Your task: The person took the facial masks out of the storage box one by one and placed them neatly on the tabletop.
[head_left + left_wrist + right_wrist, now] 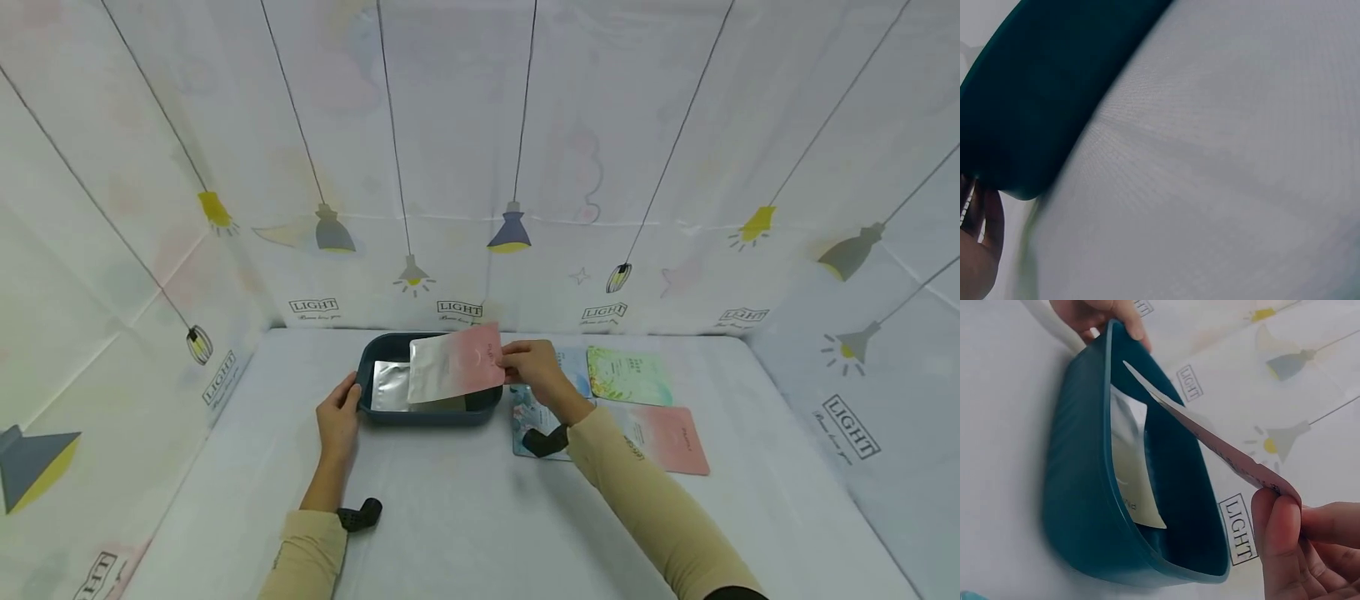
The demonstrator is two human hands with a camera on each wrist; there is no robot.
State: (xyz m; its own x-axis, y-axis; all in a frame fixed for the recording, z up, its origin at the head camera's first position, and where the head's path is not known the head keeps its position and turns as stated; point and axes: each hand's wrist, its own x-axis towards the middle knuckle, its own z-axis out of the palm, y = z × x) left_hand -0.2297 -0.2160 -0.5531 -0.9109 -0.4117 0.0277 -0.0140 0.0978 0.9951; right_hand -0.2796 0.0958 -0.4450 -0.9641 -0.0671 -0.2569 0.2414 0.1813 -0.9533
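A dark teal plastic bin (427,419) stands on the white table. My left hand (339,421) holds its left end at the rim; in the left wrist view the fingers (994,219) lie against the bin's outer wall. Between thumb and fingers, my right hand (536,367) pinches one edge of a pink-and-silver sachet (456,367), flat and tilted over the bin. The right wrist view shows that sachet (1210,440) nearly edge-on above the opening. Inside the bin a silver sachet (1129,450) leans by the near wall, partly covered by the held one in the head view.
Right of the bin several flat sachets lie on the table: a green one (628,375), a pink one (678,442), and blue ones (528,408) partly under my right forearm. A cloth backdrop (465,167) printed with lamps rises behind and at both sides.
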